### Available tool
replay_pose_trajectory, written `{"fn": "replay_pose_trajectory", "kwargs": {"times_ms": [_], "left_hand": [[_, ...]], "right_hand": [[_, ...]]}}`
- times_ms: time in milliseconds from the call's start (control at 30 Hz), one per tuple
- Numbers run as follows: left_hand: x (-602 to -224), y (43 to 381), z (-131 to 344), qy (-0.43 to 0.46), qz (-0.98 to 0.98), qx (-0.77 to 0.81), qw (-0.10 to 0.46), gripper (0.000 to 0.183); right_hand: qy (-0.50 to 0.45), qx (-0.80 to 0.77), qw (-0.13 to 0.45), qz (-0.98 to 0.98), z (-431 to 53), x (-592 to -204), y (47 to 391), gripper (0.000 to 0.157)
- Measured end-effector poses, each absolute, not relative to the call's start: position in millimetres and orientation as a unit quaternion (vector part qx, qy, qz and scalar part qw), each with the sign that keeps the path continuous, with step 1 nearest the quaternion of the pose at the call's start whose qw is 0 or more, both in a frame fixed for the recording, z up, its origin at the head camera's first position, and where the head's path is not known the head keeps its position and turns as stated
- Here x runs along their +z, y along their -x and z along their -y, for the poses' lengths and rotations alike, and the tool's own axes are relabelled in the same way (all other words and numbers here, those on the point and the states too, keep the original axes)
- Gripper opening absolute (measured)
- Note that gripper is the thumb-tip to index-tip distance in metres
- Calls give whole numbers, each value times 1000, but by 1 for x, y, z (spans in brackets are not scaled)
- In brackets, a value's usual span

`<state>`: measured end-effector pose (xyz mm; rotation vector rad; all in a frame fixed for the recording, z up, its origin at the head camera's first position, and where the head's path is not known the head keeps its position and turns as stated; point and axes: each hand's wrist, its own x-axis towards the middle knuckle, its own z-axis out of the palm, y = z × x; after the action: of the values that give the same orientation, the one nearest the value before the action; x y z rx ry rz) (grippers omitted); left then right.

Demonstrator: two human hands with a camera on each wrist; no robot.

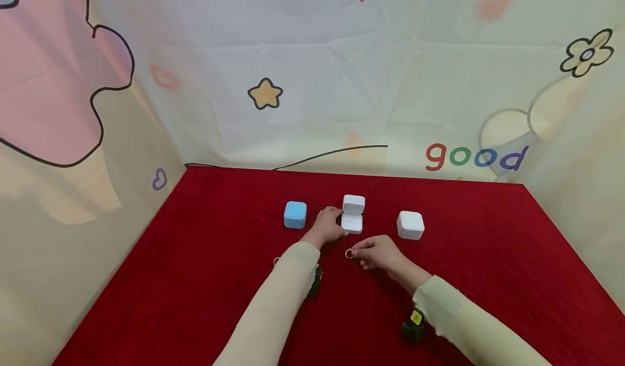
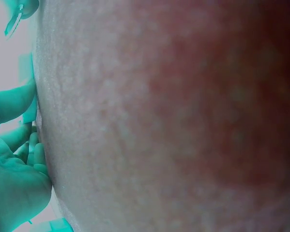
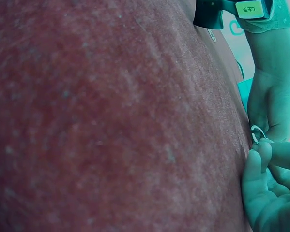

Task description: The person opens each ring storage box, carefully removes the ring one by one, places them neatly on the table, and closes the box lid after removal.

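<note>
A white ring box point(image 1: 352, 223) stands with its lid raised, its pale inside facing me. My left hand point(image 1: 326, 226) holds this box from the left, with the thumb at its front corner and fingers around its left side. Just in front and to the right, my right hand point(image 1: 382, 253) pinches a small ring point(image 3: 254, 137) between thumb and fingertips, close over the red cloth. In the left wrist view, the left hand point(image 2: 16, 191) shows at the left edge, and red cloth fills most of the picture.
A closed light-blue box point(image 1: 295, 215) stands left of the left hand. Right of the open box is a closed white box point(image 1: 410, 225). Another ring point(image 1: 276, 260) lies beside the left sleeve, partly hidden by it. A printed curtain point(image 1: 312, 122) hangs behind the red-covered table point(image 1: 205, 268).
</note>
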<state>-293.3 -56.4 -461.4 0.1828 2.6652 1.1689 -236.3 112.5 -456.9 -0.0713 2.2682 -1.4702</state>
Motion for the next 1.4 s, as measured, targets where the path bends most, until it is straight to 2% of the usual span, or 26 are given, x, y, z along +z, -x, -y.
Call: {"fn": "replay_pose_trajectory", "kwargs": {"times_ms": [867, 1100, 1400], "left_hand": [[-458, 293, 59, -65, -909, 396, 111, 61], [-459, 293, 59, -62, -907, 401, 113, 60], [-463, 294, 57, -62, -910, 395, 114, 61]], "right_hand": [[66, -476, 188, -856, -106, -458, 238, 15], [99, -456, 168, -868, -105, -457, 237, 16], [97, -464, 164, -865, -106, -456, 234, 16]]}}
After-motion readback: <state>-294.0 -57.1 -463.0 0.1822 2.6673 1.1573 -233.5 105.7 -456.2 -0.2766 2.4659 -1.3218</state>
